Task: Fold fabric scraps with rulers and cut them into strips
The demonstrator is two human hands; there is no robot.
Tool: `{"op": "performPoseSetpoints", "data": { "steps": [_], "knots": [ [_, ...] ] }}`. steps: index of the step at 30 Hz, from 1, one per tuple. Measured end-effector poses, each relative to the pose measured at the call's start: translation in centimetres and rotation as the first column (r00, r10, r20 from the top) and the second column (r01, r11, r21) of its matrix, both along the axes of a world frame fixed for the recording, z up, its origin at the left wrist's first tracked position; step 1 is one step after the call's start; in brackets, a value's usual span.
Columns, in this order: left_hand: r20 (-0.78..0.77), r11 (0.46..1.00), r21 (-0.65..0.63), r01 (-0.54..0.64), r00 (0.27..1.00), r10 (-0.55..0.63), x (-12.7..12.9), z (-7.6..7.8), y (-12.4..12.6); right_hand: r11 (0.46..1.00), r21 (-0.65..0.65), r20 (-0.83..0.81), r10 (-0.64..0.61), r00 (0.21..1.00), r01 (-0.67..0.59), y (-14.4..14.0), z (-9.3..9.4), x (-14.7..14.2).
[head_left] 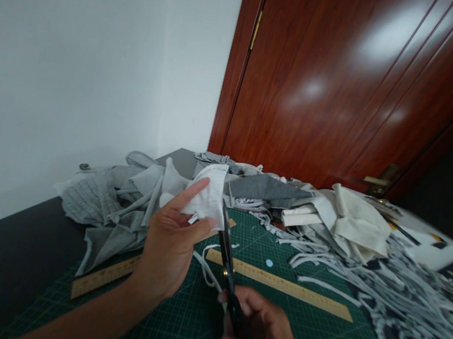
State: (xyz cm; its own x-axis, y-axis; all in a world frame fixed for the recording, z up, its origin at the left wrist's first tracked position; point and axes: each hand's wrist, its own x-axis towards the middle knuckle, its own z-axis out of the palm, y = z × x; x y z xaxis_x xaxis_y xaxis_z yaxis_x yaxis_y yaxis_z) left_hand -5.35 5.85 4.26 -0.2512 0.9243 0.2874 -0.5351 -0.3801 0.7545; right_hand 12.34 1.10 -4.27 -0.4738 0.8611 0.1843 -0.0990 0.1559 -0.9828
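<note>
My left hand (173,245) pinches a small piece of white fabric (208,192) between thumb and fingers, raised above the green cutting mat (285,332). My right hand (263,331) is wrapped round the handles of a pair of black scissors (228,260). Their blades point up and away, beside the right edge of the fabric; whether they touch it I cannot tell. Beneath the scissors a thin white fabric strip (208,274) curls near the right fingers. One wooden ruler (289,284) lies right of the scissors, and another (106,277) runs partly behind my left hand.
Grey cloth pieces (116,197) are heaped at the left. Folded cream fabric (359,225) and a dark grey piece (269,189) lie at the back. Many cut strips (413,302) pile up on the right. Behind stand a white wall (76,49) and a wooden door (312,79).
</note>
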Motion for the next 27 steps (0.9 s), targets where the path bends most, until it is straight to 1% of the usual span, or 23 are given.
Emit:
{"op": "performPoseSetpoints", "data": {
  "steps": [4, 10, 15, 17, 21, 24, 27],
  "knots": [
    [0.004, 1.0, 0.005, 0.002, 1.0, -0.002, 0.0, 0.2, 0.0, 0.998, 0.022, -0.092, -0.064, 0.994, 0.067, 0.2, -0.8, -0.2],
    [0.024, 0.999, 0.03, 0.042, 0.999, -0.042, 0.0, 0.2, 0.0, 0.998, -0.054, -0.004, 0.032, 0.999, -0.032, 0.4, 0.2, 0.3],
    [0.019, 0.997, 0.062, 0.051, 0.998, -0.052, 0.0, -0.2, 0.2, 0.999, -0.051, -0.015, 0.016, 1.0, -0.017, 0.5, 0.1, 0.3],
    [-0.005, 0.997, 0.069, 0.034, 0.999, -0.033, 0.0, -0.3, 0.2, 0.999, -0.028, -0.032, 0.018, 0.999, -0.019, 0.5, -0.1, 0.2],
    [-0.084, 0.998, 0.065, -0.012, 0.996, 0.018, 0.0, -0.6, 0.1, 1.0, -0.012, -0.128, -0.021, 0.992, 0.019, 0.5, -0.4, -0.1],
    [-0.152, 0.999, 0.045, -0.03, 0.988, 0.037, 0.0, -0.8, 0.1, 1.0, 0.004, -0.137, -0.022, 0.99, 0.023, 0.5, -0.6, -0.2],
    [-0.177, 0.998, 0.047, -0.03, 0.983, 0.038, -0.1, -1.0, 0.2, 0.999, 0.024, -0.157, -0.027, 0.987, 0.031, 0.4, -0.9, -0.2]
  ]
}}
